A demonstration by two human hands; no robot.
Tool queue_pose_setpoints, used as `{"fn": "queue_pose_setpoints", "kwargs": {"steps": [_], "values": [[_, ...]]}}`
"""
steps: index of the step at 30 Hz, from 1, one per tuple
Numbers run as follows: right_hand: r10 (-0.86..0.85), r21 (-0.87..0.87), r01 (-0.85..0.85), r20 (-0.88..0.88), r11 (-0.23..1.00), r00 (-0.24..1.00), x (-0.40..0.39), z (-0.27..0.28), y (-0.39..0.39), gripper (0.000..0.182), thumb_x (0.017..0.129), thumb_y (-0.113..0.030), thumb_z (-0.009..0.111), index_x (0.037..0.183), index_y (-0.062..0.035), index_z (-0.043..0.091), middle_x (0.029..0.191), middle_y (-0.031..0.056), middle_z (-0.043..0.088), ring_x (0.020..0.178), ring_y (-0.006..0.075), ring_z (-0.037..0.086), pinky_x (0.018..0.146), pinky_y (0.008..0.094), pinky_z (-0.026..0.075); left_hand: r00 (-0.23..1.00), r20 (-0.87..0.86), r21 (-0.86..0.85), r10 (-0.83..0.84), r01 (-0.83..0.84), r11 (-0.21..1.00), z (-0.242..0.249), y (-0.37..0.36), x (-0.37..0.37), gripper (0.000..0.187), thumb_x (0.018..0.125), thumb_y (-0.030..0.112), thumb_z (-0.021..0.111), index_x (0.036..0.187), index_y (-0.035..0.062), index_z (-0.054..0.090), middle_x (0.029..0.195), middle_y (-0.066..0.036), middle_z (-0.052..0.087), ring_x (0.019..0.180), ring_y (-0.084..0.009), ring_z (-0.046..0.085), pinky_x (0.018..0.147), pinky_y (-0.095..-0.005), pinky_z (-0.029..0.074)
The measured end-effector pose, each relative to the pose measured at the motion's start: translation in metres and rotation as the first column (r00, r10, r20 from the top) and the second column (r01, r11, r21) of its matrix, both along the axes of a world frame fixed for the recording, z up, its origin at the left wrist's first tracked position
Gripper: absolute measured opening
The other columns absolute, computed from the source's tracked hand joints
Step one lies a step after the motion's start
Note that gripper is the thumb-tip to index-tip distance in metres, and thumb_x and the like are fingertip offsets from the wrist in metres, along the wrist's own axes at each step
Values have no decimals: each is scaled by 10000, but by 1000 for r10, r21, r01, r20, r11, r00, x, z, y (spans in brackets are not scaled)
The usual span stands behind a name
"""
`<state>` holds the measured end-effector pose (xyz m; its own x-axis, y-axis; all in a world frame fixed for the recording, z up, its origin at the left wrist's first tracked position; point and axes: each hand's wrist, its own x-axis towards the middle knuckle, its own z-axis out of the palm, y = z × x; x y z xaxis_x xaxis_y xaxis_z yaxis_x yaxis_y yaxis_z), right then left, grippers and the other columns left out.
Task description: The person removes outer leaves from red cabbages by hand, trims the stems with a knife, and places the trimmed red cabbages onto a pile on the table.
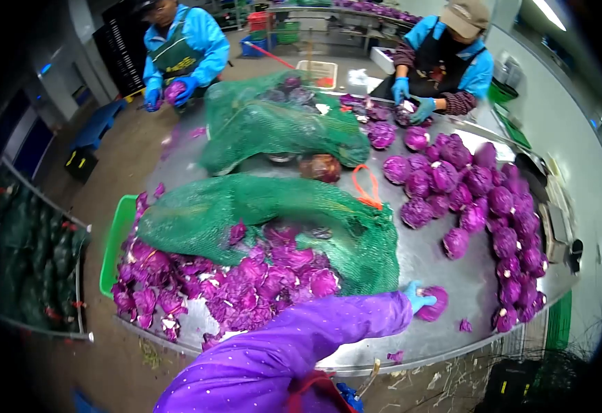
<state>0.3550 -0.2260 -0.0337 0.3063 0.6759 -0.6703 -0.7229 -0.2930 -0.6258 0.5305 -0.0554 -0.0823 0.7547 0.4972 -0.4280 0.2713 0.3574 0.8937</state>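
1. Head view, counts: holding one purple cabbage [434, 305] in the left hand [417, 296], grip closed on its side, just right of the lower right corner of the near net sack [198, 213].
2. Counting two green net sacks: the near net sack and, directly behind it, the far net sack [294, 127], with one brownish cabbage [320, 168] between the two.
3. Counting upwards of two dozen in the cabbage heap [445, 177], spread over the tabletop [418, 265] to the right of the near net sack. Also counting two leaf scraps [465, 325], both off its lower right corner.
4. Around: one leaf pile [246, 292] along the front of the near net sack, one green crate [113, 241] at its left end, one orange tie [372, 201] at its upper right corner. Beyond it, two co-workers, left [184, 48] and right [445, 65], each handling one cabbage with gloved hands.
5. In the way: crossing before the near net sack and over the leaf pile's edge, one purple sleeve [301, 337].
6. Hard to make out: exact heap count, lost to overlap; held cabbage, lifted or resting, impossible to tell; right hand, out of view.
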Motion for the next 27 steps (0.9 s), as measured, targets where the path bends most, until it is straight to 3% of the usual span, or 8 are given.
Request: {"fn": "queue_pose_setpoints", "kwargs": {"steps": [2, 6, 8, 10, 12, 16, 19, 27], "values": [[77, 29, -78, 11, 997, 997, 7, 0, 26, 384, 902, -148, 546, 1209, 79, 506, 738, 58, 576, 601, 118, 540, 538, 231, 423, 987, 163, -204, 1, 33, 978, 66, 30, -59, 550, 804, 205, 726, 1264, 64, 460, 1147, -130, 583, 960, -220, 603, 780, -295, 494], [217, 86, -219, 36, 972, 976, 1, 0, 72, 384, 900, -142, 548, 1212, 79, 505, 741, 60, 579, 602, 119, 543, 539, 232, 426, 914, 346, -276, 213, -117, 954, 55, 125, -166, 265, 881, 175, 590, 1102, 30, 597, 933, -73, 683, 776, -125, 638, 677, -249, 496], [280, 103, -283, 37, 954, 959, -9, -1, 90, 384, 898, -139, 549, 1213, 78, 505, 743, 61, 580, 602, 120, 544, 540, 232, 427, 828, 162, -27, 537, -540, 841, 52, 162, -223, 181, 878, 122, 586, 1031, 28, 610, 892, -79, 678, 764, -132, 637, 647, -256, 502], [330, 102, -332, 32, 938, 943, -19, 0, 99, 385, 897, -136, 550, 1214, 78, 504, 745, 62, 582, 602, 121, 545, 540, 233, 429, 772, 243, 359, 587, -634, 685, 7, 212, -276, 197, 851, 108, 633, 1033, 37, 607, 910, -61, 666, 764, -148, 627, 700, -286, 515], [365, 79, -367, 31, 927, 930, -27, 3, 99, 385, 896, -133, 552, 1215, 78, 503, 747, 64, 583, 603, 121, 547, 541, 233, 430, 818, 45, 891, 573, -293, 348, 24, 243, -316, 359, 783, 159, 690, 1115, 69, 583, 1120, -111, 579, 1025, -267, 554, 887, -371, 452], [382, 12, -383, 34, 924, 923, -30, 11, 74, 386, 894, -127, 554, 1217, 78, 502, 751, 66, 586, 603, 122, 549, 543, 234, 433, 803, -146, 988, 578, 85, 131, 43, 292, -327, 694, 704, 420, 732, 1274, 108, 489, 1271, -184, 460, 1177, -384, 425, 982, -469, 373], [373, -41, -372, 39, 927, 927, -33, 17, 62, 386, 893, -122, 556, 1219, 78, 501, 753, 68, 588, 604, 123, 551, 544, 234, 435, 793, -314, 909, 522, 92, 407, 51, 339, -313, 859, 625, 509, 772, 1335, 156, 443, 1406, -219, 336, 1302, -410, 299, 1067, -498, 297], [320, -87, -311, 122, 946, 940, -42, 33, 59, 388, 889, -110, 560, 1223, 77, 499, 761, 73, 594, 605, 125, 557, 546, 236, 441, 698, -594, 753, 399, 309, 581, 72, 410, -305, 1048, 461, 452, 854, 1331, 109, 381, 1366, -223, 339, 1204, -421, 421, 1016, -449, 390]]}}
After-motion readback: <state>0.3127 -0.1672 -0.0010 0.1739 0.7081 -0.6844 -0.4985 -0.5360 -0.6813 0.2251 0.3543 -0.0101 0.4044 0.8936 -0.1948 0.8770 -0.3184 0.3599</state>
